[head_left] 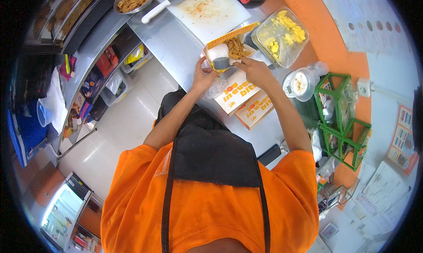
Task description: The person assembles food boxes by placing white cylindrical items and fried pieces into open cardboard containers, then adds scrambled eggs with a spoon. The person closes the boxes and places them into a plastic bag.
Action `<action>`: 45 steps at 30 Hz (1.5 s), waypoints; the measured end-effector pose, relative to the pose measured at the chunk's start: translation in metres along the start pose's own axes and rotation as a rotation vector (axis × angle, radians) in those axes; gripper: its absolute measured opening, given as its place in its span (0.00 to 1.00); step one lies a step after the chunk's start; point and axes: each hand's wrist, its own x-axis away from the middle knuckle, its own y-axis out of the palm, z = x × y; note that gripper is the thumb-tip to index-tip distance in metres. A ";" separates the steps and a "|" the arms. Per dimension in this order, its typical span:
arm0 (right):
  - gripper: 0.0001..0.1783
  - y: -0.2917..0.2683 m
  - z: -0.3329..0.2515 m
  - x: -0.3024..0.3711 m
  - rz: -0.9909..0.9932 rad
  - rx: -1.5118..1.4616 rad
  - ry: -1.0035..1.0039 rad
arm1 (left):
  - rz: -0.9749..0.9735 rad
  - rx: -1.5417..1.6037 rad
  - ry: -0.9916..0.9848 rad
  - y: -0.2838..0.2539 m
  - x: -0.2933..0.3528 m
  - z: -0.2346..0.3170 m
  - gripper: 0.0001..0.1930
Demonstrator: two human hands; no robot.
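An open cardboard food box [242,31] with an orange inner lid stands on the steel counter. In it are white rice [216,51], brown fried meat strips [236,47] and a small dark grey cup [221,63] at the near side. My left hand [204,78] grips the box's near left corner between thumb and fingers. At the near right edge, my right hand [255,71] has its fingers bent onto the box; its fingertips are partly hidden. A crumpled clear plastic bag [215,89] lies beside my left hand. Two closed printed boxes [237,92] lie just nearer to me.
Beyond the box are a stained white cutting board [209,11], a white-handled knife [156,11] and a metal bowl of brown pieces [135,0]. On the right are a clear tub of yellow egg [284,37], a round white-lidded container [301,84], green racks [337,103] and a phone [269,155].
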 end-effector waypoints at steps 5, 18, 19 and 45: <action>0.28 0.007 0.000 0.005 0.062 -0.132 0.082 | 0.003 0.006 -0.005 0.000 0.002 0.003 0.42; 0.28 0.002 -0.007 0.008 0.059 -0.166 0.145 | -0.010 0.005 -0.019 0.000 0.001 0.005 0.43; 0.29 0.001 -0.008 0.008 0.071 -0.158 0.206 | -0.024 0.012 -0.009 0.000 0.001 0.006 0.43; 0.13 -0.004 0.056 -0.017 0.025 0.050 0.971 | -0.415 -1.097 0.558 0.119 -0.061 0.124 0.29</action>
